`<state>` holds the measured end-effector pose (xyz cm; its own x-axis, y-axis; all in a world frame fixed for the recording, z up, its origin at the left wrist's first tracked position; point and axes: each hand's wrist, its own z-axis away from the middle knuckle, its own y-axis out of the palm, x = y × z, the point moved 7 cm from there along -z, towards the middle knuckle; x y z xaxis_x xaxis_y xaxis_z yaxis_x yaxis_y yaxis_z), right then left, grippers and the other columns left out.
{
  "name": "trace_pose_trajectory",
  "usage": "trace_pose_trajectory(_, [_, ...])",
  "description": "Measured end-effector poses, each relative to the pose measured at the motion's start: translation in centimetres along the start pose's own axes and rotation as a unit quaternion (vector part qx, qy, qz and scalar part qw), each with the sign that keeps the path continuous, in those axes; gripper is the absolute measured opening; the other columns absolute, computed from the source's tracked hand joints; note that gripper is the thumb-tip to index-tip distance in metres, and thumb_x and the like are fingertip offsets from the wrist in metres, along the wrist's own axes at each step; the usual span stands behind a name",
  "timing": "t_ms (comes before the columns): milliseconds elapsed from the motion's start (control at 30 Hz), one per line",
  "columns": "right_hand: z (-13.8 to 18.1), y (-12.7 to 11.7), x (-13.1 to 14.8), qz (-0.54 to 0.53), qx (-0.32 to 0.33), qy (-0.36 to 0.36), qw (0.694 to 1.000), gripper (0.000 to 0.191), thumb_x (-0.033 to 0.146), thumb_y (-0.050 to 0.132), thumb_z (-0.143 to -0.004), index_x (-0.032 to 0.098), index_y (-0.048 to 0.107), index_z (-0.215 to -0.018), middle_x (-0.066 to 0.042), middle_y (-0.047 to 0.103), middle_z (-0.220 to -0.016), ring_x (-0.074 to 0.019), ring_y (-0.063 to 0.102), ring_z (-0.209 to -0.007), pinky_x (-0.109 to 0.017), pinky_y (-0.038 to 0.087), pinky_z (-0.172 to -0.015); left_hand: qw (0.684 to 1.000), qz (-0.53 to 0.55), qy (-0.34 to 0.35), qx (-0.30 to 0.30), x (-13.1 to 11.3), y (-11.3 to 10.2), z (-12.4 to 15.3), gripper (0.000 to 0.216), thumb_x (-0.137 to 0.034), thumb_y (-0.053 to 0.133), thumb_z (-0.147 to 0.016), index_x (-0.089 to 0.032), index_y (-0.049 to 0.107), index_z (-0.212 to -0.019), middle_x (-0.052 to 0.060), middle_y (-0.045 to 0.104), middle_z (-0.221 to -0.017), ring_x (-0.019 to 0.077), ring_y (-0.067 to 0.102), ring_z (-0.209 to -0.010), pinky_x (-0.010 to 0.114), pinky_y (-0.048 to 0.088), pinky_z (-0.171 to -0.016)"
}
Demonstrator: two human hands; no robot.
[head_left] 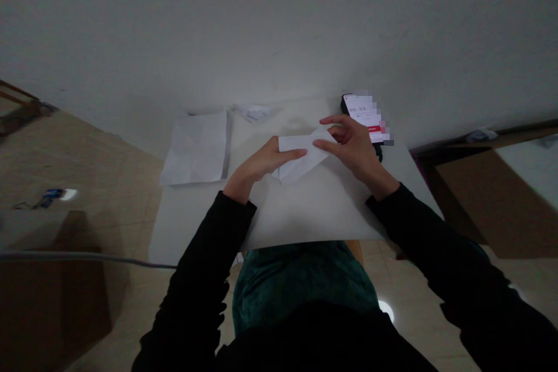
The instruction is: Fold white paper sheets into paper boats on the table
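So the folded paper [299,158] sits pretty much mid-table, a bit toward the far edge, lying flat-ish as a long white strip with a pointy bottom left corner. The left hand [261,164] is down on its left half, palm flat. Its fingers [291,154] are pressed together and stretched out along the paper, pointing toward the right side of the table.

The right hand [355,148] is at the paper's right end. Those fingers [333,121] are spread and curled, the top one lifted clear of the paper, the lower ones touching its tip. Can't honestly tell if they're pinching the paper or just resting against it.

Other stuff on the table [314,215], which is white:
- a phone [364,113] in the far right corner, screen lit, just behind the right hand
- a flat creased sheet [198,148] at the far left corner, hanging over the left edge a bit
- a small crumpled scrap [255,110] along the far edge, between the sheet and the phone

Both arms are in black sleeves. The table is pushed up against a plain white wall [279,23].
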<state>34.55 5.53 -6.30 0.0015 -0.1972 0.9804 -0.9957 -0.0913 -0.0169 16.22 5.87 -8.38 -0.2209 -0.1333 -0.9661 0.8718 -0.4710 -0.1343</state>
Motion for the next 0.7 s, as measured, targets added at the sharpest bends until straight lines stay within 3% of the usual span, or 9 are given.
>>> trace_pose_trajectory(167, [0.2,0.6,0.0,-0.035,0.046,0.031,0.998,0.033,0.046,0.091,-0.069,0.022,0.073,-0.083,-0.001,0.076,-0.083,-0.0143,0.07,-0.073,-0.028,0.061,-0.07,0.993,-0.056,0.074,-0.068,-1.6,-1.1,0.0,0.038,-0.047,0.085,-0.071,-0.013,0.076,-0.086,0.004,0.074,-0.079,0.0123,0.061,-0.066,0.022,0.043,-0.055])
trace_pose_trajectory(333, [0.0,1.0,-1.9,-0.126,0.072,0.144,0.979,0.053,0.072,0.064,-0.087,0.019,0.067,-0.077,-0.004,0.069,-0.07,-0.0157,0.067,-0.064,-0.028,0.062,-0.057,0.985,-0.088,0.111,-0.102,-2.5,-1.1,0.3,0.041,-0.047,0.087,-0.067,-0.013,0.076,-0.087,0.004,0.074,-0.078,0.012,0.061,-0.065,0.021,0.043,-0.055])
trace_pose_trajectory(567, [0.4,1.0,-3.3,-0.17,0.13,0.251,0.944,0.013,0.026,0.076,-0.086,0.015,0.071,-0.084,-0.004,0.072,-0.078,-0.0128,0.068,-0.067,-0.023,0.064,-0.061,0.98,-0.129,0.117,-0.094,-2.9,-0.8,0.5,0.036,-0.044,0.087,-0.065,-0.012,0.074,-0.077,0.0,0.064,-0.066,0.0085,0.052,-0.058,0.02,0.037,-0.05])
trace_pose_trajectory(700, [0.8,1.2,-3.4,-0.193,0.119,0.284,0.931,0.002,0.016,0.076,-0.084,0.014,0.076,-0.083,-0.004,0.075,-0.081,-0.0105,0.069,-0.068,-0.019,0.065,-0.064,0.977,-0.15,0.122,-0.093,-3.3,-0.9,0.7,0.036,-0.044,0.085,-0.066,-0.011,0.074,-0.076,-0.001,0.06,-0.064,0.008,0.048,-0.057,0.02,0.034,-0.05])
